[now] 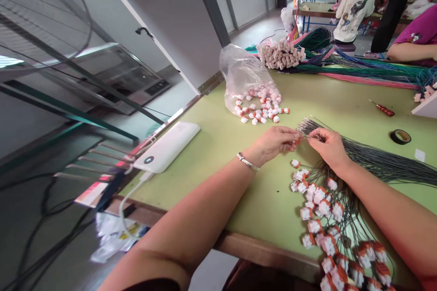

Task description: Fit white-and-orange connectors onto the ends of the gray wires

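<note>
My left hand point(277, 142) pinches a small orange-and-white connector point(296, 141), mostly covered by its fingers. Close on its right, my right hand point(326, 148) is closed on a thin black wire, beside the tips of a bundle of black wires point(382, 159) that runs off to the right. Below both hands lies a pile of white-and-orange connectors point(321, 195) with black wires attached, reaching the table's front edge. Loose connectors point(262, 104) spill from a clear plastic bag point(242, 70) beyond my left hand.
A white power bank point(167, 148) with a cable lies at the green table's point(211, 168) left edge. Black tape point(400, 136) and a red-handled screwdriver point(385, 109) are at right. Coloured wire bundles point(362, 66) cross the back. A person's arm point(413, 51) shows at far right.
</note>
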{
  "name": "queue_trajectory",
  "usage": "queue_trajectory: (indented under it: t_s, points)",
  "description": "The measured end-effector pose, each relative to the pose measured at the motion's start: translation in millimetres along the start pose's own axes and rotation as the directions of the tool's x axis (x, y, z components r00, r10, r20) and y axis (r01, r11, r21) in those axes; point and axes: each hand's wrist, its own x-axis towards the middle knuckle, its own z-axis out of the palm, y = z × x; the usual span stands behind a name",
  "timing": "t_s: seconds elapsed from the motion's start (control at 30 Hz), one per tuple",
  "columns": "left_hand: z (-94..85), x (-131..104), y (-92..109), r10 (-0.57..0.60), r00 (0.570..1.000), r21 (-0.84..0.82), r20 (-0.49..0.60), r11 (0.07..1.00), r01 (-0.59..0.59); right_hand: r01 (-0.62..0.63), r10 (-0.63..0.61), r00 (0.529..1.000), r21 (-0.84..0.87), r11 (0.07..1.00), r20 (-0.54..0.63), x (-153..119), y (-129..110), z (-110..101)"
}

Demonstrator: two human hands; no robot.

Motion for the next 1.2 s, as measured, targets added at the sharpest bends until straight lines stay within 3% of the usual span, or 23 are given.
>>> queue_trajectory:
  t_s: [0.2,0.77,1.03,1.2]
  points:
    - [-4.9,2,0,-0.009,1.000,-0.167,0.004,0.986,0.009,0.001,0.001,0.998,-0.037,0.999,0.056,-2,-1,0]
    - [-3.4,-1,-1,0.005,0.999,-0.123,0.042,0.992,0.000,0.097,-0.089,0.995,-0.276,0.956,0.041,-7,2,1]
    - [8.1,0,-8,0.150,0.984,0.043,-0.092,0.988,-0.147,0.149,-0.153,0.988,-0.427,0.892,0.025,-7,2,1]
    - [14.4,2,-13,0.133,0.975,-0.069,-0.180,0.987,-0.148,0.173,-0.174,0.984,-0.439,0.882,0.038,-6,2,1]
